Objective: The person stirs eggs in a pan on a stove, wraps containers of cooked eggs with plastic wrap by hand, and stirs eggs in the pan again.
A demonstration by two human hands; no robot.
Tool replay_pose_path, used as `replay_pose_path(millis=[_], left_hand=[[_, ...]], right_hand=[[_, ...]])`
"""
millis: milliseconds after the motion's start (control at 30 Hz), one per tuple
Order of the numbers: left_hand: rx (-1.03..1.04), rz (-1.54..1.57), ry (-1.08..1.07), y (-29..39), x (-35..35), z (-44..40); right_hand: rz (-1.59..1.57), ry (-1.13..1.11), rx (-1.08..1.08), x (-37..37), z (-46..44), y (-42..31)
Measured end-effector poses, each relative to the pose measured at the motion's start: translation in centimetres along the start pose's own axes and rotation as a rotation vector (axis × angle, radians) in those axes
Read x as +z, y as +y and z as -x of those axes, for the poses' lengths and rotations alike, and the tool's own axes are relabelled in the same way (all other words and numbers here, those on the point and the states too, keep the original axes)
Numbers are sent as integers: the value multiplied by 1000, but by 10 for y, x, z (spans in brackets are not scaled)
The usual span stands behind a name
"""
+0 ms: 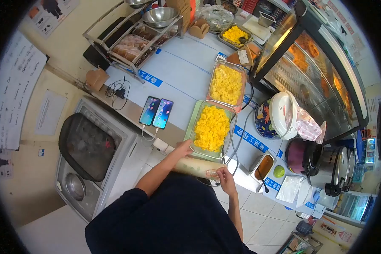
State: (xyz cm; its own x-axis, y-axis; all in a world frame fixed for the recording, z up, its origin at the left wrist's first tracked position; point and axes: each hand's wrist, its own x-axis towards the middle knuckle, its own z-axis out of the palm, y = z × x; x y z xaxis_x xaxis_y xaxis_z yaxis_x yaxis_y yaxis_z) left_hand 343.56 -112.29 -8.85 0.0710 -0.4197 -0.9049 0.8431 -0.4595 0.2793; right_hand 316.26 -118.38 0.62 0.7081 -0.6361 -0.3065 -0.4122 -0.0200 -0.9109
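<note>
Head view: a person in a dark shirt [169, 216] stands at the front edge of the desk [173, 84].
Right hand [227, 181]: fingers narrow, pinching the right end of the roll.
Roll [194, 168]: pale, with faint print, lying crosswise between the shirt and the green tray.
Left hand [183, 149]: at the near left corner of the green tray, just above the roll's left end; I cannot tell whether its fingers grip anything.
Green tray [193, 122]: on the desk, heaped with yellow egg [211, 128].
Phones [156, 112]: two, screens lit, side by side left of the green tray, white cables plugged into their near ends.
Sauce pan [255, 164]: right of the green tray, brown inside, a dark handle leaning out.
Green cup [279, 171]: just beside the sauce pan.
Pink tray [244, 86]: directly behind the green tray, also full of yellow egg.
Cookers: a flowered one [264, 120] with a white lid, then a purple one [298, 157] and a silver one [329, 165] farther right.
Rack [135, 70]: far left, a steel bowl [160, 17] on top.
Glass case [298, 25]: far right, fried food [299, 59] inside.
</note>
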Motion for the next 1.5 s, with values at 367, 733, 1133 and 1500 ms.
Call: replay_pose_path(millis=[367, 733, 1133, 1500], left_hand=[[137, -654, 66, 27, -2, 9], [41, -339, -128, 48, 25, -48], [1405, -1447, -418, 8, -33, 85], [1339, -1366, -425, -31, 10, 77]], right_hand=[[-18, 154, 48, 17, 4, 0], [-15, 236, 99, 17, -12, -11], [24, 251, -54, 13, -14, -16], [-6, 293, 106, 21, -28, -21]])
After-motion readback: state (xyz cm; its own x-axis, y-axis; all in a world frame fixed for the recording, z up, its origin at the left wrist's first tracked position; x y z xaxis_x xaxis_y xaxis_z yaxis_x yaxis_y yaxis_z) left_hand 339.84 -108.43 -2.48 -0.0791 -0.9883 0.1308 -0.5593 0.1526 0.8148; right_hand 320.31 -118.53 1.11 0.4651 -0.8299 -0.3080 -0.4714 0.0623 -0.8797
